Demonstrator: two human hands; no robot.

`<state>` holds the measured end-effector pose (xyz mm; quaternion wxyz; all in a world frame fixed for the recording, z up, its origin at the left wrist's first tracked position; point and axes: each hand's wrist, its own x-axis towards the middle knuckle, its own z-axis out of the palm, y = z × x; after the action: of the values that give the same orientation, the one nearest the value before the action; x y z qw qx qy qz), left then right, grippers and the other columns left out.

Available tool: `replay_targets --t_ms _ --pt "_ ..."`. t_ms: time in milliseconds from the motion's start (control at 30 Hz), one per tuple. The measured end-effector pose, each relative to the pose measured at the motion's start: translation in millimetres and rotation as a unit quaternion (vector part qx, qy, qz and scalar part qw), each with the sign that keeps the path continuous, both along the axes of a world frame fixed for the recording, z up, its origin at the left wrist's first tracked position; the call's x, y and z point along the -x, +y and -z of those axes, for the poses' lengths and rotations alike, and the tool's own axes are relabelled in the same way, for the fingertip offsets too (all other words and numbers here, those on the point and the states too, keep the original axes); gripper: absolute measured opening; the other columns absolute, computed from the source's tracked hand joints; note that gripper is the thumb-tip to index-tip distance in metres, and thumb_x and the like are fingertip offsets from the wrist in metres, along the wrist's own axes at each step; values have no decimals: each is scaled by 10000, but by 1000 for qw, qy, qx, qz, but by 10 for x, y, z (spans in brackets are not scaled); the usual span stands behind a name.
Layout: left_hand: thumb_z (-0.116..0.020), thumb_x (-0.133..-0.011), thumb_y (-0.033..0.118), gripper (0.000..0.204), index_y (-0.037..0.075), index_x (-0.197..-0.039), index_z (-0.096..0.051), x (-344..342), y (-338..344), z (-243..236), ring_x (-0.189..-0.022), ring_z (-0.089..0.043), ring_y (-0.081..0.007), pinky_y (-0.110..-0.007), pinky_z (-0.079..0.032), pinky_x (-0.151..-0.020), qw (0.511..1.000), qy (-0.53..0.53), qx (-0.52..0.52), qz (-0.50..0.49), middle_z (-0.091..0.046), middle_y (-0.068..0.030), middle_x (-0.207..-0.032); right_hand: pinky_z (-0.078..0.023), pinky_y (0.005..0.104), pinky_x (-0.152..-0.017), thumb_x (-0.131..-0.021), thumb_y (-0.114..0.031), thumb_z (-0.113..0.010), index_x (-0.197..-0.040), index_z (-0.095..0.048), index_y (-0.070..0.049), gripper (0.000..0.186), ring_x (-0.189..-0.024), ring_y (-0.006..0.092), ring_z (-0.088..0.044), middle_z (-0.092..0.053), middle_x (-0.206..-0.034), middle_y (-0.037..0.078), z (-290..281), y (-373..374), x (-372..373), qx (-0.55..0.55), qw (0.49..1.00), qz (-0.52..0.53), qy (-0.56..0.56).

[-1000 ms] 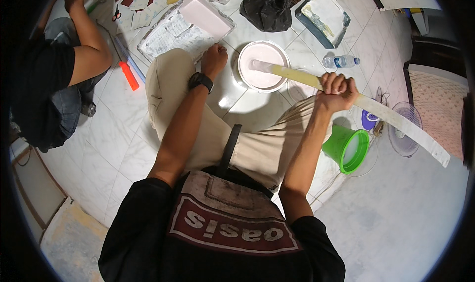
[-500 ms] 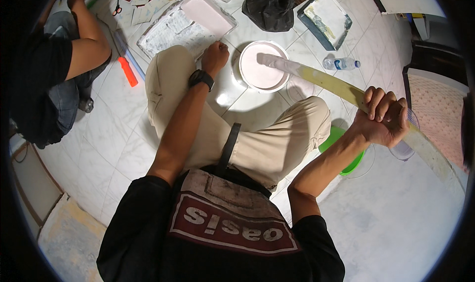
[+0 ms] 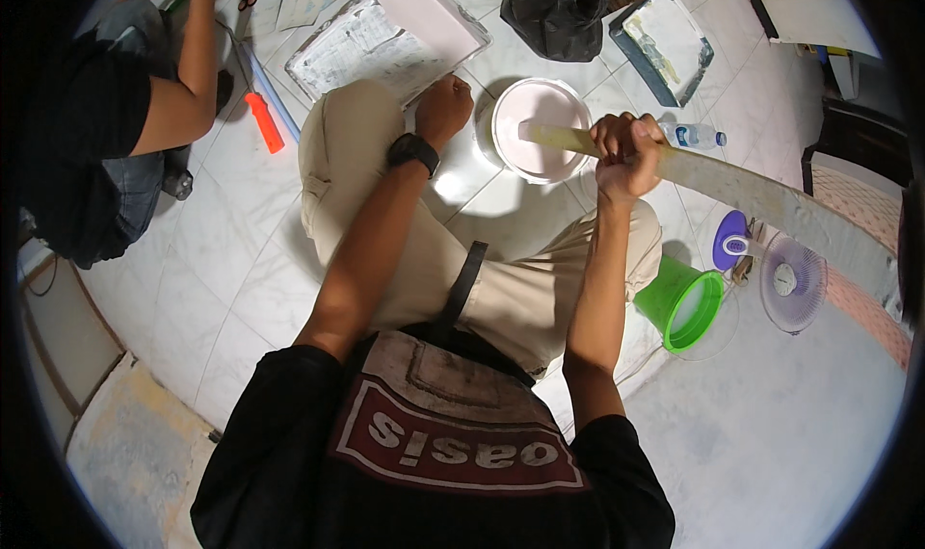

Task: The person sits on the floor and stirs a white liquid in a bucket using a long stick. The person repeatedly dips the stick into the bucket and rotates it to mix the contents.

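Observation:
My right hand (image 3: 626, 159) grips a long flat pale yellow and grey strip (image 3: 732, 188). The strip's far end dips into pale pink liquid in a white bucket (image 3: 536, 169); its other end runs out to the right edge. My left hand (image 3: 443, 106) rests with curled fingers beside my left knee (image 3: 347, 116), close to the near edge of a smeared plastic tray (image 3: 352, 53) with pink liquid at one end; what, if anything, is inside those fingers is hidden. A water bottle (image 3: 699, 136) lies right of the bucket, partly behind the strip.
A co-worker (image 3: 96, 125) sits at left near an orange-handled tool (image 3: 266, 123). Behind the bucket are a black bag (image 3: 554, 14) and a dark-rimmed tray (image 3: 644, 53). At right stand a green bucket (image 3: 655, 299), a fan (image 3: 790, 289) and a black furniture frame (image 3: 858, 135).
My right hand, on the strip, went out to the right and has now come back left and up toward the white bucket. My left hand stays curled near the tray.

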<state>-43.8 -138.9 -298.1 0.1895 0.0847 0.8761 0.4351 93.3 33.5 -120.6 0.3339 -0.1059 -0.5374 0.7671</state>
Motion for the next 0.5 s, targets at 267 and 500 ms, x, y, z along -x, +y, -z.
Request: replay_targets --t_ms 267,500 --pt "-536 -913 262 262 45 -944 -678 -8 -70 -128 -884 -679 -394 -477 -526 -809 1000 30 -8 -7 -714 -195 -925 -303 269 -461 -863 -96 -560 -601 -319 -106 356 -446 91 -285 -321 -499 -1 233 147 336 -56 998 38 -6" --pt "-528 -918 263 267 44 -962 -674 -3 -51 -158 -908 -681 -397 -477 -527 -820 999 29 -1 -15 -717 -195 -936 -265 273 -434 -869 -115 -544 -614 -349 -118 321 -424 96 -302 -324 -521 -15 232 411 107 -22 995 61 -73"
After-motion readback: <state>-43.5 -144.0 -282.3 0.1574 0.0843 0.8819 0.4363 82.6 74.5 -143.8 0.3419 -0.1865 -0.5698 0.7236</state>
